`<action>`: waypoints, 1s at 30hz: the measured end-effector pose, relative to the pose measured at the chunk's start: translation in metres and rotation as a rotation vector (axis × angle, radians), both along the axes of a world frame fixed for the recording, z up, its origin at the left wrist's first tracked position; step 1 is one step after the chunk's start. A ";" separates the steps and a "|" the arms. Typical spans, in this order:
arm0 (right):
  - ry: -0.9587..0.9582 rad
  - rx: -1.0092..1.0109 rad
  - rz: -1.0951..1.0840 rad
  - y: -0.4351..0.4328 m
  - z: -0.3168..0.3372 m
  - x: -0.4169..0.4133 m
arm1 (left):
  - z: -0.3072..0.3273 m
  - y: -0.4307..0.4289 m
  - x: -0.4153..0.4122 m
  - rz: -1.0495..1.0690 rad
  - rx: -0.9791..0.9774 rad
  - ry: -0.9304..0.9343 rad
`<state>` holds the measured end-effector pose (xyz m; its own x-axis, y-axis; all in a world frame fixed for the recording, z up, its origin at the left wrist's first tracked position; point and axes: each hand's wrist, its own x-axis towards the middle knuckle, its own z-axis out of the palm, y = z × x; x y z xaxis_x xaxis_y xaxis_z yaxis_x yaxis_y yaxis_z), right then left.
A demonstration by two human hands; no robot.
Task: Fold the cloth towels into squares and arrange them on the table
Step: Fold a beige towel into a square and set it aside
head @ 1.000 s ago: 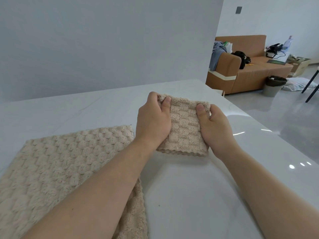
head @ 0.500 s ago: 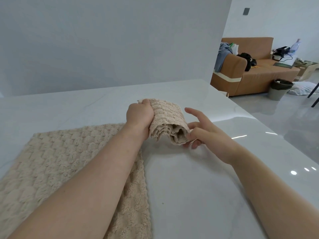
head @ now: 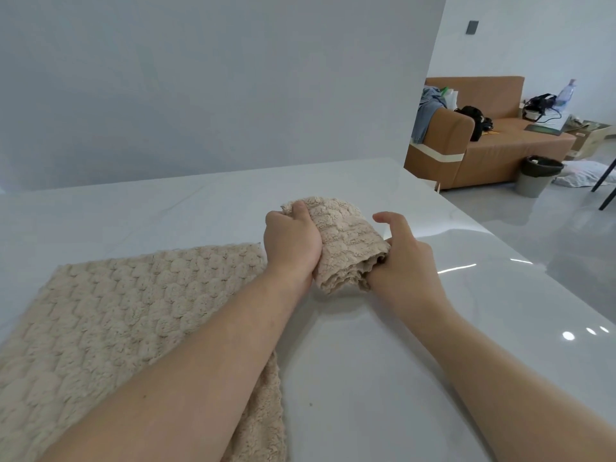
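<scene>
Two beige, bumpy-textured towels are in view on a glossy white table (head: 366, 378). One, the folded towel (head: 346, 238), sits just above the middle of the frame as a thick bundle, its layered edges showing at its lower end. It is lifted partly off the table between both hands.

The left hand (head: 291, 243) grips the bundle's left side, fingers wrapped round the cloth and the thumb pressed onto its upper edge. The right hand (head: 406, 261) holds the bundle's lower right end, with fingers curled in against the layered edges while one finger sticks up free above the cloth. The two hands are close together, parted only by the bundle.

The flat towel (head: 126, 315) lies spread out across the lower left of the frame, its upper right corner just beside the left wrist. The left forearm passes over its right edge.

A plain grey wall fills the upper left. At the upper right stands a brown sofa (head: 506, 148) with bags and clothes on it, and a grey waste bin (head: 537, 178) stands on the shiny floor in front of it.
</scene>
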<state>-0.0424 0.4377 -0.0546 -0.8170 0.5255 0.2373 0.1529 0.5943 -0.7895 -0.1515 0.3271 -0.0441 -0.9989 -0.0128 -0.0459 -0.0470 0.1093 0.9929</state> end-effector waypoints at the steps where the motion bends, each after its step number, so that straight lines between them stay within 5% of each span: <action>1: -0.006 0.027 -0.021 0.002 0.000 0.000 | -0.001 0.001 0.002 -0.010 -0.010 0.007; 9: -0.033 -0.078 -0.138 0.018 0.002 0.001 | 0.004 0.001 0.015 -0.009 -0.133 0.114; 13: -0.027 -0.272 -0.136 0.018 0.004 -0.004 | 0.005 -0.006 0.006 0.070 -0.076 0.094; 17: -0.063 -0.245 -0.120 0.016 0.005 -0.006 | 0.002 -0.006 0.000 0.100 -0.036 0.058; 25: -0.124 -0.208 0.161 0.023 0.008 -0.002 | 0.008 -0.009 0.000 0.111 -0.026 0.113; 30: -0.059 -0.453 0.373 0.032 0.006 -0.001 | 0.016 -0.014 -0.003 0.126 -0.014 0.154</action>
